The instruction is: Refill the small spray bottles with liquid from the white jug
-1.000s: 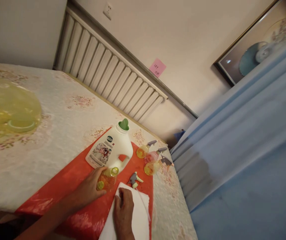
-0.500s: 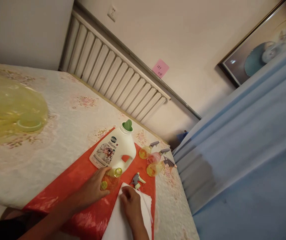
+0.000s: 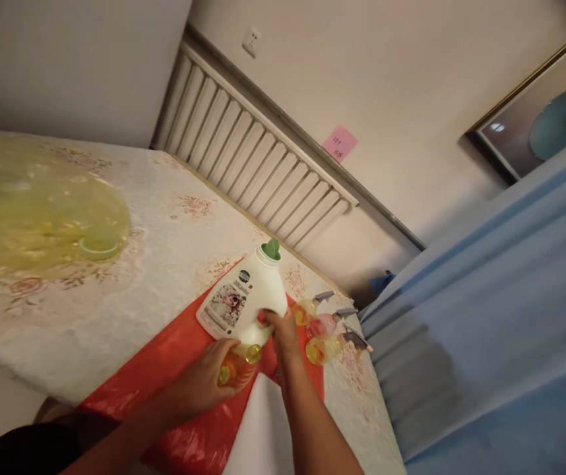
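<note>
At 6 o'clock, nearest to the camera, a white cloth (image 3: 258,429) is lying on the red mat (image 3: 174,369). Just beyond it the left hand (image 3: 204,382) is closing around a small orange bottle (image 3: 237,366), which is standing on the mat; the bottle is clear, filled with orange-yellow liquid, and its neck is open with a yellow rim. At 1 o'clock from this bottle the right hand (image 3: 283,333) is curling its fingers on the handle side of a big white jug (image 3: 246,300). The jug is leaning a little, its body is white with a picture label on the front and a green spout in its open mouth.

At 3 o'clock from the jug three small spray bottles (image 3: 325,326) with grey triggers are standing close together, yellow and pink. Farther, at 10 o'clock, a yellow transparent bag (image 3: 35,211) is lying on the flowered tablecloth (image 3: 154,244). Behind the table a white radiator (image 3: 258,165) is standing against the wall.
</note>
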A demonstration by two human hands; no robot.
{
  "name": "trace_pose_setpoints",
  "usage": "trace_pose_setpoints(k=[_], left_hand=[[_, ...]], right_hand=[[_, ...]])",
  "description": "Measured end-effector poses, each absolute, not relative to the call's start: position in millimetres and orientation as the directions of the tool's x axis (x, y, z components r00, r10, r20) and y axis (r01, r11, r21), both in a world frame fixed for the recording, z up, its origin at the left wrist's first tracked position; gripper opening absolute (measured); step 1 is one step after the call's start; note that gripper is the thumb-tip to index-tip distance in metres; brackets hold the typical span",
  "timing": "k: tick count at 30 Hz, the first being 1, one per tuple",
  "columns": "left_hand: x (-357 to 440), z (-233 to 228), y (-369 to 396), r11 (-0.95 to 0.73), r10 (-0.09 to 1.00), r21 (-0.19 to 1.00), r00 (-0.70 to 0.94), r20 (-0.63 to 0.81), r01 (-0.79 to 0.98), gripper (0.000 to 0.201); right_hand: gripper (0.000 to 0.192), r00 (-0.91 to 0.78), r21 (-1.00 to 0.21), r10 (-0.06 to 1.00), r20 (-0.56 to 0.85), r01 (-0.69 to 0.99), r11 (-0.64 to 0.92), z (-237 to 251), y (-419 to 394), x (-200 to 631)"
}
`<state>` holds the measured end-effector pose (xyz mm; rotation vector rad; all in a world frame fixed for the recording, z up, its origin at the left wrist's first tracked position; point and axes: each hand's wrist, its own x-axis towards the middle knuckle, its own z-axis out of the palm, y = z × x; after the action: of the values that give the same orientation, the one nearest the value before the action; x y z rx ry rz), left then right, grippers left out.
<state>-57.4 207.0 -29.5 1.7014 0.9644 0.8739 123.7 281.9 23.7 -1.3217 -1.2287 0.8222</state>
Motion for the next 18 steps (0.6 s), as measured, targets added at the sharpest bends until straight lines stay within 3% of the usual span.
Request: trace_pose_setpoints(k=[6, 12, 18], left_hand=[[-63, -22, 206, -0.247, 0.897, 0.956, 0.41, 0.164, 0.157, 0.054], [-60, -29, 206, -0.243, 0.908, 0.959, 0.382, 0.172, 0.147, 0.058], [-60, -25, 206, -0.224, 0.904, 0.96, 0.403, 0.14, 0.17, 0.058]], right_hand=[[0.018, 0.272, -0.97, 0.936, 0.225, 0.15, 0.19, 52, 312, 101], [0.021, 0.351, -0.968, 0.903, 0.249, 0.116, 0.222, 104, 312, 107], [0.026, 0.344, -0.959, 0.904, 0.255, 0.207, 0.192, 163, 275, 141]])
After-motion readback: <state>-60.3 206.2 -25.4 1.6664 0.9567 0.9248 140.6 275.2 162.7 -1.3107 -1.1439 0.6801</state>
